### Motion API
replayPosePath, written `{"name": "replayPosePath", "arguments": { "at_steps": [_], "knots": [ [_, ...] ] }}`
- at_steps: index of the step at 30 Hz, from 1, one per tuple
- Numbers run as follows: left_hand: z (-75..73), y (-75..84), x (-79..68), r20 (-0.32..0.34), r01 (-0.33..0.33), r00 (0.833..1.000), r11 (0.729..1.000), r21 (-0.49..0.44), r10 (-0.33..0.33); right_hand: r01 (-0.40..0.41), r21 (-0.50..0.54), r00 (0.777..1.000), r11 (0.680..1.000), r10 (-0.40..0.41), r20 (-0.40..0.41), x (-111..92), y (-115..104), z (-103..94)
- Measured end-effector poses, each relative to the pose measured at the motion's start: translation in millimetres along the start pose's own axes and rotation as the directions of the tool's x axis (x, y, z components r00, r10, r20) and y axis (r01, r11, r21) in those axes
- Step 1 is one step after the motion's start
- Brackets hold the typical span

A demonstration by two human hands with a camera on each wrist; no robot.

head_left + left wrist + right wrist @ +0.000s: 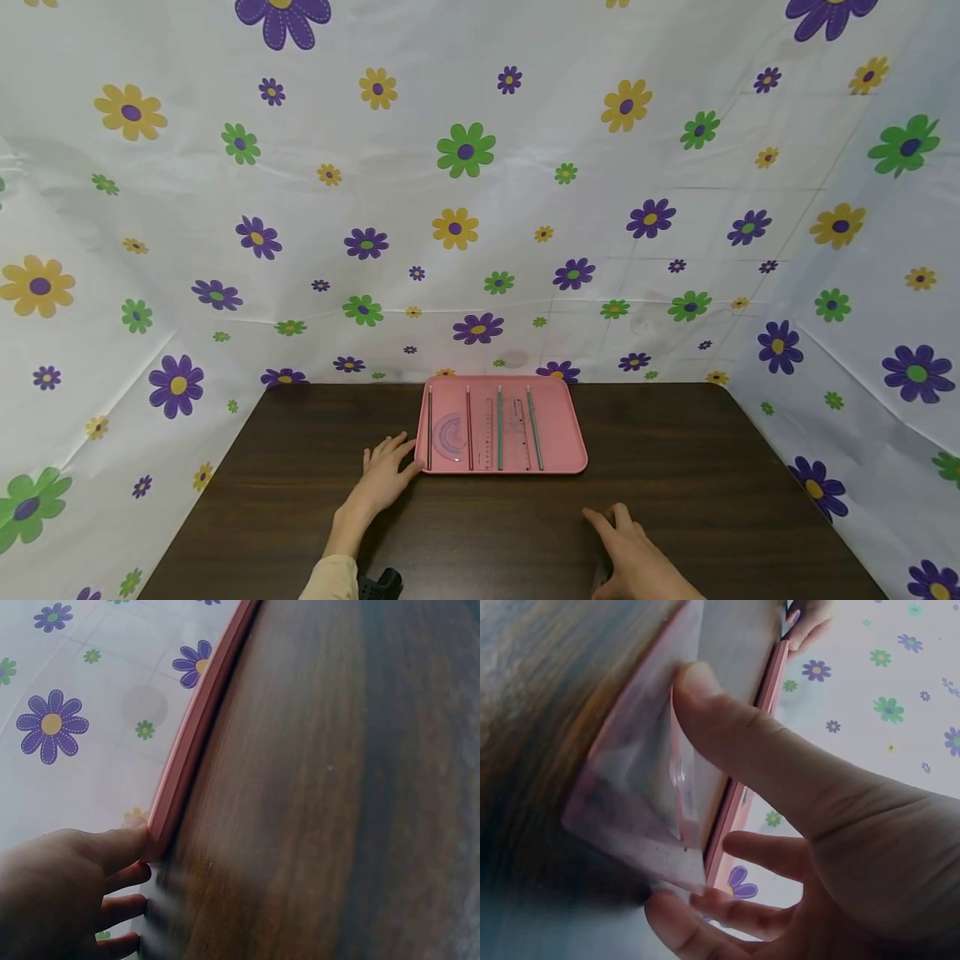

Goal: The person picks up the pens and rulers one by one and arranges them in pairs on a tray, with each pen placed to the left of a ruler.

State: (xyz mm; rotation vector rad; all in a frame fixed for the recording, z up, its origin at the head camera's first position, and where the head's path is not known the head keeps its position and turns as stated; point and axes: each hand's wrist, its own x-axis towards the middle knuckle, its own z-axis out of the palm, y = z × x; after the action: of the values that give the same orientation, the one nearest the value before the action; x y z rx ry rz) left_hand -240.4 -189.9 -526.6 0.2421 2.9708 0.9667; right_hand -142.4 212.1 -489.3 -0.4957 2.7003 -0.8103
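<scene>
A pink tray (pixel 562 433) lies at the back of the dark table, holding pencils and clear drawing tools. At its front left corner is my left hand (pixel 384 475), thumb touching the rim and fingers spread along the left side. My right hand (pixel 633 554) is close over the table, in front of the tray and to its right. Between thumb and fingers it pinches a clear plastic set square (pixel 619 799) with a triangular cutout. In the head view the hand hides most of that set square.
In the tray lie a black pencil (pixel 430 429), a red pencil (pixel 469 429) and two green pencils, one (pixel 500 429) near the middle. A clear protractor (pixel 450 437) and a clear ruler (pixel 489 433) lie among them. A flower-patterned sheet (pixel 465 200) rises behind the table.
</scene>
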Motion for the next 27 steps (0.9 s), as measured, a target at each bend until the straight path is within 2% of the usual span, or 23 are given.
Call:
{"name": "replayPosePath", "arguments": {
  "at_steps": [5,8,11,18,27],
  "knots": [
    [1.0,-0.7,0.3,0.002,0.000,1.000,1.000,0.000,0.000,-0.067,0.126,0.998,0.990,0.066,0.011,0.7,-3.4,-0.8],
    [0.6,-0.5,0.6,0.001,-0.002,1.000,1.000,-0.005,0.002,-0.100,0.145,0.995,0.984,0.099,0.012,0.4,-5.2,-2.5],
    [0.1,0.0,0.6,0.001,-0.001,1.000,1.000,-0.008,0.001,-0.094,0.128,0.996,0.987,0.094,0.008,0.1,-5.5,-4.4],
    [-0.6,1.1,-0.1,0.000,0.003,1.000,1.000,-0.010,-0.003,-0.050,-0.010,0.997,0.999,0.050,-0.056,2.3,-5.4,-7.6],
    [-0.5,0.2,0.8,-0.003,0.005,1.000,1.000,-0.001,-0.005,-0.022,-0.059,0.995,0.998,0.015,-0.103,3.8,-7.0,-9.2]
  ]
}}
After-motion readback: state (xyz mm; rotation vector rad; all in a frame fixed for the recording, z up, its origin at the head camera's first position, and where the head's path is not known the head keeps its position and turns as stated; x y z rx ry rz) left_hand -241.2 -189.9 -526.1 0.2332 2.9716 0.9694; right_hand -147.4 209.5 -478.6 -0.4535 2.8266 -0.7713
